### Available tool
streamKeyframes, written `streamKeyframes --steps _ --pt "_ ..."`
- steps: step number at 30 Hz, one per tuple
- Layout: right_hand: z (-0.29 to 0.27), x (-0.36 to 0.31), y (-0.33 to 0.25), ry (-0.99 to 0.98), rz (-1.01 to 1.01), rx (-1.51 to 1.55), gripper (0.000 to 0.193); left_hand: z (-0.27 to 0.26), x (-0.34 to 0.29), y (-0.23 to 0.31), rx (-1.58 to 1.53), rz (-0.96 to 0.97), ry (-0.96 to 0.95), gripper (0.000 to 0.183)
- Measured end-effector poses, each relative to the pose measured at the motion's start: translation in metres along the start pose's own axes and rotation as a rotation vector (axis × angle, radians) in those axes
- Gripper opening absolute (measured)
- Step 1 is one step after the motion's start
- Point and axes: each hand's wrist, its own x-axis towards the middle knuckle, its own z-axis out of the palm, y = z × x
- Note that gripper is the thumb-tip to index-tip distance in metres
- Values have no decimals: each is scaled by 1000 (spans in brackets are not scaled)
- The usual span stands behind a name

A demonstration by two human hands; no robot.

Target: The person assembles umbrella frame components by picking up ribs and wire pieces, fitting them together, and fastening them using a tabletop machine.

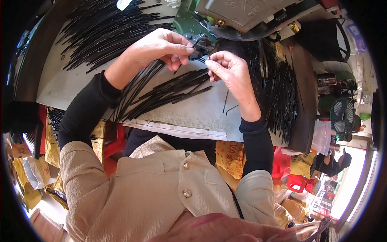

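Note:
My left hand (167, 47) is closed in a pinch in front of the machine, with a short end of a thin black rod (196, 43) showing past its thumb and forefinger. Close by on the right, my right hand (233, 72) pinches a thinner black wire (208, 51) that points upward. Between the two sets of fingertips are small dark metal parts of the machine (202, 37), partly hidden by the hands. Below them, a loose bundle of black rods (169, 92) lies slantwise on the grey metal tabletop (177, 117). Two thin bent wires (226, 105) lie under my right wrist.
A large heap of black rods (109, 32) covers the table's far left. Another heap of thin black wires (280, 97) lies at the right, beside long metal pliers-like handles (263, 60). A small green fan (342, 114) stands beyond the right edge. Yellow bags (230, 159) are below the table.

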Motion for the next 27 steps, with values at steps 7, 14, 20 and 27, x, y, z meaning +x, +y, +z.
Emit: streamKeyframes --steps 7,14,20,27 --pt "10 0 -4 -45 42 20 11 0 4 -11 148 -9 89 28" --pt "10 2 -2 -52 48 -31 13 2 5 -10 122 -3 94 27" --pt "8 -1 -1 -59 34 6 14 4 5 -10 109 10 84 27" --pt "9 -1 1 -59 79 53 14 3 6 -16 64 33 87 25"
